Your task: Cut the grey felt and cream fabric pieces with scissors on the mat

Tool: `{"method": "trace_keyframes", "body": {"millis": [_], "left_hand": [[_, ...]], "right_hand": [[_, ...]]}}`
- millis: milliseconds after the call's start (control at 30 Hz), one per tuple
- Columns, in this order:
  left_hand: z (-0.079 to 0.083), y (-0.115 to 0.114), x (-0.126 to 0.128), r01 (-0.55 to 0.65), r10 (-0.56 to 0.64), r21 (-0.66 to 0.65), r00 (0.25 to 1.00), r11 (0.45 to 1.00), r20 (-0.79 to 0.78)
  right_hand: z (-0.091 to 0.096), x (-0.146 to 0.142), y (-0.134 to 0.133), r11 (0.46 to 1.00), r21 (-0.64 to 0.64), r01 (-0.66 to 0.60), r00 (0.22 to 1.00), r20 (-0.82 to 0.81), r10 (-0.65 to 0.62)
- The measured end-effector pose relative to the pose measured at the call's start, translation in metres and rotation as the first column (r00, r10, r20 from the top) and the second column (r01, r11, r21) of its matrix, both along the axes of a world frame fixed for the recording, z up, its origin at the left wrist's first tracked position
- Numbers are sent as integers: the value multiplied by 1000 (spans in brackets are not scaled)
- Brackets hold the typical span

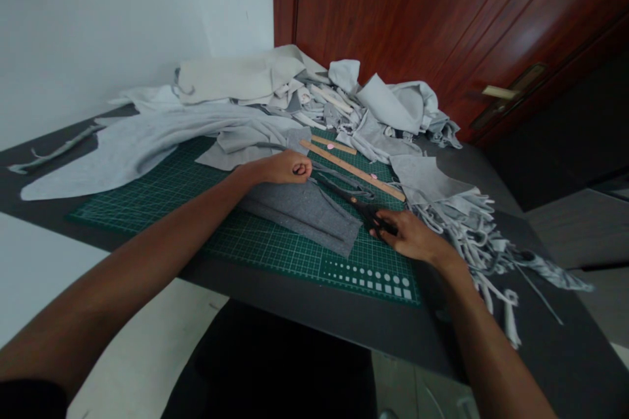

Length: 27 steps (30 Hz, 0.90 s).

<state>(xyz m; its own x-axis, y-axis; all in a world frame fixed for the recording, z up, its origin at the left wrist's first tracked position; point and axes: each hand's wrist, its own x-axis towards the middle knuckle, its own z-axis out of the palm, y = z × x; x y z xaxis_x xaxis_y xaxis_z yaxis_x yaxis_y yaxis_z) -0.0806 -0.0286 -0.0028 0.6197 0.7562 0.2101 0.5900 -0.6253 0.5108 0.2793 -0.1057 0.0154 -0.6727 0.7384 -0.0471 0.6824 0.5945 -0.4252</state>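
My right hand (410, 234) is closed around the handles of black scissors (361, 205), whose blades point up and left toward my other hand. A dark grey piece of fabric (304, 213) lies flat under the blades on the green cutting mat (265, 255). My left hand (287, 167) is closed in a fist, gripping the fabric at its upper edge near the scissor tips. A narrow grey strip (346, 177) runs from beside the left fist along the far side of the blades. Whether the blades are apart is hard to make out.
Two wooden rulers (351, 169) with pink spots lie beyond the scissors. Light grey cloth (162, 134) spreads at the left, with rolled and crumpled fabric (236, 75) along the wall. Thin curled strips (484, 236) heap at the right. A brown door (417, 19) stands behind the table.
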Motion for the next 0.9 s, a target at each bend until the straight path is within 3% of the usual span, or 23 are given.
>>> {"method": "trace_keyframes", "body": {"millis": [267,500,900], "left_hand": [[-1,0,-1,6,-6,7,1000,1000,21],[0,0,-1,69,-69,38,998,997,9],[1,-3,1,65,-65,55,998,996,-12]], "right_hand": [[0,4,0,999,-26,32,996,88,-29],[4,0,-4,999,-21,46,993,106,-43],[4,-7,-5,998,26,62,994,91,-64]]}}
